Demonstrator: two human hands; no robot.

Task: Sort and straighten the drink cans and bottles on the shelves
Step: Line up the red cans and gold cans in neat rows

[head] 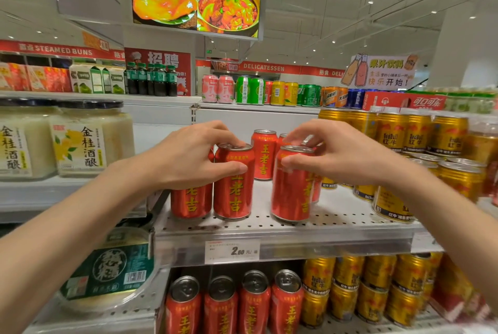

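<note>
Several red cans with yellow characters stand on a white perforated shelf [269, 228]. My left hand [188, 156] grips the top of one red can [234, 188] at the front, with another red can [190, 203] touching it on the left. My right hand [339, 153] holds the top of a second front red can [292, 188], which leans slightly. Behind, between my hands, a further red can [264, 154] stands upright. More cans behind my right hand are partly hidden.
Gold Red Bull cans [420, 134] crowd the shelf to the right, some stacked. Large jars of white rice wine [80, 139] fill the left shelf. Below, a row of red cans [237, 304] and gold cans [372, 290]. A price tag [231, 251] hangs on the shelf edge.
</note>
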